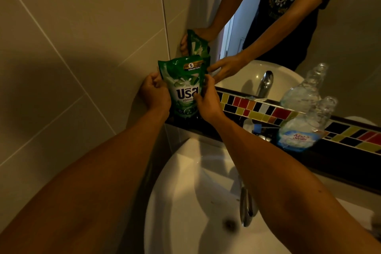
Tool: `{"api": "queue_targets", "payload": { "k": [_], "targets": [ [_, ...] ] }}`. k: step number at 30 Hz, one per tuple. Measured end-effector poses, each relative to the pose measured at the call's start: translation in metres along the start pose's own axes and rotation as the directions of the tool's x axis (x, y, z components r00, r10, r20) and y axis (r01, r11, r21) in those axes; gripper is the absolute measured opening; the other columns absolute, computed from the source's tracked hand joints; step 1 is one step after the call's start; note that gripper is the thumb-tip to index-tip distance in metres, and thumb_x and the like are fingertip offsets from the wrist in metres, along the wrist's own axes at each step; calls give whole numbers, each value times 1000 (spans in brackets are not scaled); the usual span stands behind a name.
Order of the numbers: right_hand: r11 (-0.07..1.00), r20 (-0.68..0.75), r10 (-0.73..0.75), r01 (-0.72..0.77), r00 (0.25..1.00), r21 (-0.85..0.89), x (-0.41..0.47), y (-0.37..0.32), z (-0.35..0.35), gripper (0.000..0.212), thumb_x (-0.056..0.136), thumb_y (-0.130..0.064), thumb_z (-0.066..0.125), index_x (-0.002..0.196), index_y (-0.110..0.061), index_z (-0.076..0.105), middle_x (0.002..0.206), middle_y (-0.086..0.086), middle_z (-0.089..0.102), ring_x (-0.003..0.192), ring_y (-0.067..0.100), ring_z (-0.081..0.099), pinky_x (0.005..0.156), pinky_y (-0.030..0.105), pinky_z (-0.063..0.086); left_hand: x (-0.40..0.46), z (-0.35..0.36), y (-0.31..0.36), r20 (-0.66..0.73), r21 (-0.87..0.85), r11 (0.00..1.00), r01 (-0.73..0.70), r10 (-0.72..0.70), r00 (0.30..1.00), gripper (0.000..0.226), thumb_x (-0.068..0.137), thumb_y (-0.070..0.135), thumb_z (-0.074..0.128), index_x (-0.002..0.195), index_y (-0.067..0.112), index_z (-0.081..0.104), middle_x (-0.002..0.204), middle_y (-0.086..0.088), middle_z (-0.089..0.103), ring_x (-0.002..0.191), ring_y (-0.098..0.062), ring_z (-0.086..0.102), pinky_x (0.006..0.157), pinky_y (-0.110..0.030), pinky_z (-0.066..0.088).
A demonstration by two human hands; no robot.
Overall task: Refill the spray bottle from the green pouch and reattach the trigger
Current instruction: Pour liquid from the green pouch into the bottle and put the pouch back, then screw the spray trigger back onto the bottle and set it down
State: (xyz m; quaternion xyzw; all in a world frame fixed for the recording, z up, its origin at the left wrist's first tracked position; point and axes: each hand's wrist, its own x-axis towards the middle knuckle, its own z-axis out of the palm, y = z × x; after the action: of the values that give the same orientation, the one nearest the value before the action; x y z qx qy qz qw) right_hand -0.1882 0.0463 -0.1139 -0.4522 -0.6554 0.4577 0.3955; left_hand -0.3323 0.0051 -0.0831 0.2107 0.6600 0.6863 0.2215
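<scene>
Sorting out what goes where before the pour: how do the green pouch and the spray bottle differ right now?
The green pouch is opaque and gripped by the left hand and right hand; the spray bottle is clear and untouched. The pouch is in the corner by the wall; the bottle stands to the right, trigger off. Both sit at the ledge behind the sink.

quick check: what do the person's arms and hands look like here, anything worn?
Both forearms are bare from the frame's lower edge to the wrists; no sleeves show on them. The left hand and right hand wear no gloves, and no watch, ring or bracelet is visible. The mirror reflects a dark short-sleeved T-shirt with a pale printed graphic.
</scene>
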Motion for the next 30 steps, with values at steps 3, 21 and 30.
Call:
{"api": "queue_targets", "payload": {
  "k": [3, 21, 30],
  "targets": [
    [1000, -1, 5, -5, 1000, -3, -13, 0, -11, 63, 100, -2, 58, 153, -22, 31, 150, 14, 50, 137, 27, 52, 106, 49, 51, -13, -5, -4, 49, 105, 992, 65, -71, 996, 42, 84, 2, 65, 124, 8, 54, 114, -8, 63, 103, -28, 64, 85, -37, 55],
    [934, -348, 159, -255, 924, -249, -174, 32, -145, 59, 101, -22, 62, 155, -20, 38, 155, 9, 43, 138, 28, 49, 110, 49, 47, -166, 35, -28, 638, 489, 833, -259, -139, 757, 68, 83, 21, 77, 145, 13, 49, 141, -12, 57, 127, -30, 55, 106, -46, 46],
    [968, -531, 183, -245, 827, -47, -201, 45, -213, 49, 97, -18, 68, 140, -20, 45, 144, 7, 49, 125, 24, 60, 93, 43, 61, -197, 69, -42, 705, 455, 832, -316, -120, 699, 72, 82, 18, 79, 146, 16, 46, 141, -12, 56, 127, -31, 53, 93, -31, 42]
  ]
}}
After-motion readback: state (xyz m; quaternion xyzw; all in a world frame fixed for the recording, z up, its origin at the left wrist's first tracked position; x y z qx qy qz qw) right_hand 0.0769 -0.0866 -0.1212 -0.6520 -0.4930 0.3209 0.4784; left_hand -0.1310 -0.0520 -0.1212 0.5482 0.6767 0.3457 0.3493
